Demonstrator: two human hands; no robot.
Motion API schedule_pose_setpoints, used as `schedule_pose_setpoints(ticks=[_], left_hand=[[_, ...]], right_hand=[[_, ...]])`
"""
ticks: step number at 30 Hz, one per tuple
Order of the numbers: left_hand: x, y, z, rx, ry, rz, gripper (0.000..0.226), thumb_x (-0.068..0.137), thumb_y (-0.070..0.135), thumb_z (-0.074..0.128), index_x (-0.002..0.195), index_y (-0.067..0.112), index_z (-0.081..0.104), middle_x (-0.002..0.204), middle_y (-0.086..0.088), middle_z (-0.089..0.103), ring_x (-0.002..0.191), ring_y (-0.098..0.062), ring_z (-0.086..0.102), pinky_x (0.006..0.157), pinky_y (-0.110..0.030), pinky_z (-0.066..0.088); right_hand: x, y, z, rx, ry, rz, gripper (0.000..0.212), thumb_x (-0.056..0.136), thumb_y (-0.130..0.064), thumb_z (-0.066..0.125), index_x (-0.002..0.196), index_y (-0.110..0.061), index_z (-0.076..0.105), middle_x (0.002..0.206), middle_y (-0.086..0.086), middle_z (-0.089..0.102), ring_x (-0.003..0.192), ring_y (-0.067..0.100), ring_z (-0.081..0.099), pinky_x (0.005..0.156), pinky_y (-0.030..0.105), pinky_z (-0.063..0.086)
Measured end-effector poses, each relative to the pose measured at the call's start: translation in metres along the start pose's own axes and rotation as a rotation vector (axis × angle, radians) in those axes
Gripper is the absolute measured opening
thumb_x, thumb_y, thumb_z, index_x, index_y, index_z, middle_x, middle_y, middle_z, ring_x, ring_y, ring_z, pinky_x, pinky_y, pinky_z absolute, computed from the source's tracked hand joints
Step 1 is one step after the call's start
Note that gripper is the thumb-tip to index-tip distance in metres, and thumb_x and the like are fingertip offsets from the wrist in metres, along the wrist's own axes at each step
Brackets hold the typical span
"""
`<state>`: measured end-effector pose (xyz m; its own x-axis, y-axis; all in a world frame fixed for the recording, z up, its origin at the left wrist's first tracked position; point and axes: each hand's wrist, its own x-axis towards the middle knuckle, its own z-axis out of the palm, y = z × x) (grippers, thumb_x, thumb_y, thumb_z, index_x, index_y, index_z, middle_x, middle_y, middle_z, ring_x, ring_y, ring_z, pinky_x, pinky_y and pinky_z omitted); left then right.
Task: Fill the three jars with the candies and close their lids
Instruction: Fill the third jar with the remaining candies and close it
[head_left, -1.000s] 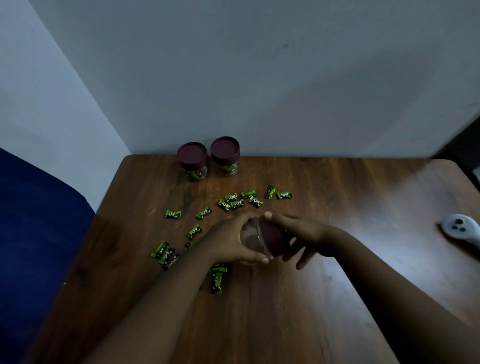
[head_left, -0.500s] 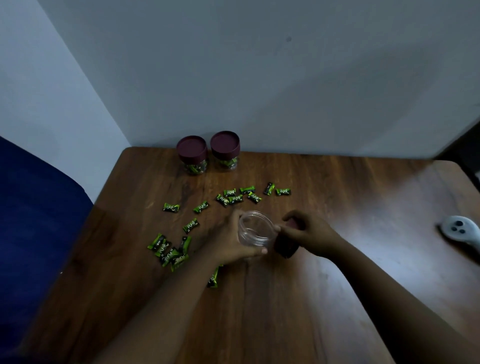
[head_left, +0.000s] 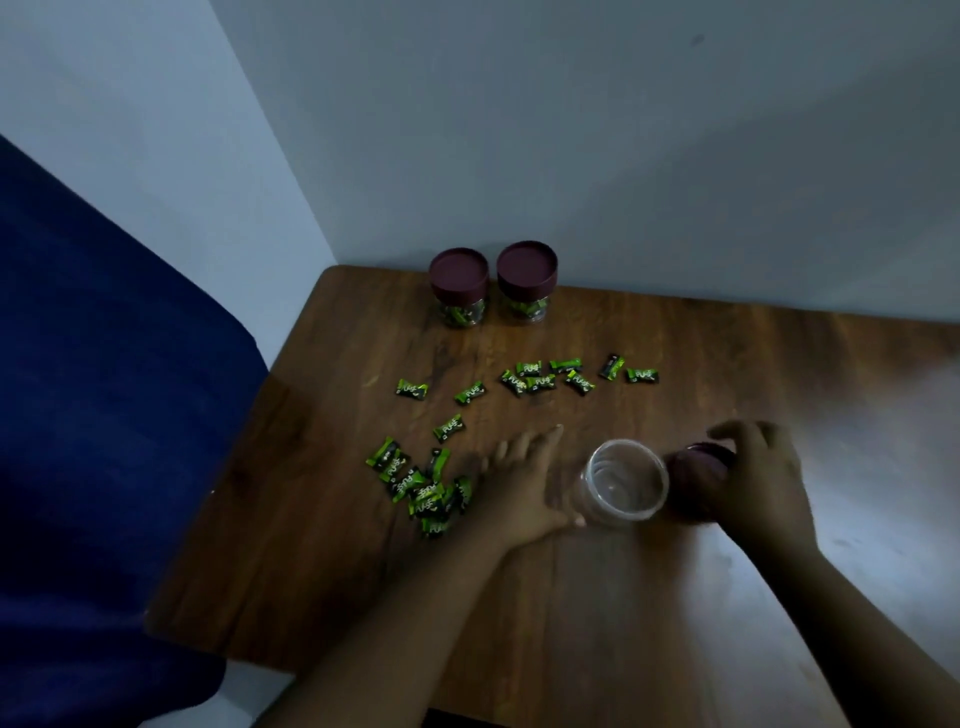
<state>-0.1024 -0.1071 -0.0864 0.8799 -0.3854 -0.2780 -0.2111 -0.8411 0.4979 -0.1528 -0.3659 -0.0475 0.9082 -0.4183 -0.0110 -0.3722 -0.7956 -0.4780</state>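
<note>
An empty clear jar (head_left: 625, 482) stands upright and uncovered on the wooden table (head_left: 597, 597). My left hand (head_left: 524, 486) lies open just left of it, fingers spread towards a heap of green candies (head_left: 423, 483). My right hand (head_left: 753, 475) grips the maroon lid (head_left: 698, 465) right beside the jar, low at the table. More candies (head_left: 540, 382) lie scattered further back. Two lidded jars (head_left: 458, 287) (head_left: 526, 282) with candies inside stand at the far edge.
A blue cushion or seat (head_left: 104, 415) borders the table on the left. Grey walls meet in the corner behind the two jars. The table's near edge runs just below my forearms.
The lid came off the jar in my right hand and moved right, down to the table. My left hand let go of the jar and opened towards the candy heap.
</note>
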Motion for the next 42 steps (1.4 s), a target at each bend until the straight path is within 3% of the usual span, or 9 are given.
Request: schedule_pose_setpoints(ticks=[3, 9, 15, 20, 25, 27, 32, 35, 42], left_hand=[[-0.008, -0.050, -0.028, 0.009, 0.104, -0.069, 0.092, 0.078, 0.058, 0.073, 0.155, 0.036, 0.027, 0.156, 0.002, 0.031, 0.143, -0.029, 0.028, 0.115, -0.048, 0.028], [-0.041, -0.136, -0.066, 0.145, 0.155, -0.123, 0.075, 0.082, 0.054, 0.070, 0.149, 0.033, 0.043, 0.150, 0.000, 0.039, 0.136, -0.028, 0.037, 0.106, -0.042, 0.032], [-0.055, -0.159, -0.067, 0.368, -0.123, 0.238, 0.083, 0.078, 0.063, 0.069, 0.151, 0.044, 0.035, 0.155, 0.003, 0.031, 0.141, -0.024, 0.031, 0.109, -0.045, 0.041], [-0.044, -0.154, -0.058, 0.311, -0.064, 0.278, 0.038, 0.092, 0.031, 0.062, 0.130, 0.024, 0.058, 0.138, 0.001, 0.047, 0.124, -0.025, 0.042, 0.101, -0.043, 0.044], [-0.030, -0.162, -0.064, 0.190, -0.036, 0.273, 0.026, 0.096, 0.014, 0.051, 0.117, 0.009, 0.064, 0.125, -0.010, 0.054, 0.116, -0.031, 0.051, 0.093, -0.044, 0.045], [-0.027, -0.169, -0.068, 0.027, -0.005, 0.241, 0.021, 0.093, 0.006, 0.053, 0.108, 0.005, 0.069, 0.120, -0.012, 0.059, 0.111, -0.031, 0.057, 0.092, -0.042, 0.046], [-0.023, -0.183, -0.079, -0.395, 0.058, 0.032, 0.024, 0.089, -0.009, 0.058, 0.095, 0.007, 0.073, 0.109, -0.010, 0.068, 0.108, -0.025, 0.064, 0.098, -0.036, 0.049], [-0.019, -0.179, -0.086, -0.676, 0.035, -0.187, 0.026, 0.096, -0.004, 0.055, 0.092, 0.016, 0.071, 0.111, -0.005, 0.071, 0.101, -0.017, 0.066, 0.079, -0.021, 0.053], [-0.013, -0.142, -0.104, -1.029, 0.091, -0.309, 0.026, 0.100, 0.003, 0.055, 0.095, 0.023, 0.071, 0.100, 0.006, 0.068, 0.085, -0.006, 0.061, 0.074, -0.027, 0.051]], right_hand=[[-0.011, -0.069, 0.011, 0.001, 0.089, -0.361, 0.026, 0.086, -0.025, 0.073, 0.110, -0.019, 0.066, 0.114, 0.006, 0.059, 0.099, 0.029, 0.060, 0.077, 0.035, 0.047], [-0.070, -0.161, 0.097, -0.406, -0.587, -0.685, 0.062, 0.090, -0.038, 0.062, 0.148, -0.033, 0.039, 0.139, 0.008, 0.046, 0.116, 0.036, 0.058, 0.094, 0.049, 0.046], [-0.075, -0.166, 0.145, -0.418, -0.569, -0.595, 0.033, 0.102, -0.035, 0.044, 0.134, -0.030, 0.048, 0.121, 0.011, 0.048, 0.101, 0.037, 0.063, 0.078, 0.046, 0.055], [-0.061, -0.175, 0.153, -0.238, -0.521, -0.353, 0.032, 0.096, -0.034, 0.057, 0.122, -0.016, 0.052, 0.112, 0.011, 0.051, 0.094, 0.038, 0.065, 0.075, 0.045, 0.055], [-0.064, -0.199, 0.158, -0.141, -0.568, -0.224, 0.084, 0.084, -0.056, 0.068, 0.153, -0.035, 0.025, 0.131, 0.015, 0.044, 0.117, 0.041, 0.052, 0.094, 0.050, 0.052], [-0.067, -0.209, 0.165, -0.245, -0.620, -0.265, 0.093, 0.083, -0.050, 0.071, 0.158, -0.040, 0.017, 0.138, 0.016, 0.037, 0.120, 0.044, 0.048, 0.097, 0.050, 0.050], [-0.067, -0.223, 0.179, -0.296, -0.509, -0.383, 0.046, 0.095, -0.029, 0.060, 0.140, -0.028, 0.049, 0.131, 0.015, 0.043, 0.104, 0.041, 0.058, 0.079, 0.042, 0.053], [-0.058, -0.231, 0.185, -0.268, -0.524, -0.371, 0.029, 0.097, -0.023, 0.058, 0.125, -0.017, 0.059, 0.121, 0.014, 0.051, 0.103, 0.039, 0.060, 0.073, 0.039, 0.048], [-0.038, -0.211, 0.141, 0.452, -0.439, 0.204, 0.021, 0.085, -0.014, 0.081, 0.085, 0.004, 0.071, 0.077, 0.019, 0.073, 0.068, 0.027, 0.068, 0.065, 0.034, 0.051]])
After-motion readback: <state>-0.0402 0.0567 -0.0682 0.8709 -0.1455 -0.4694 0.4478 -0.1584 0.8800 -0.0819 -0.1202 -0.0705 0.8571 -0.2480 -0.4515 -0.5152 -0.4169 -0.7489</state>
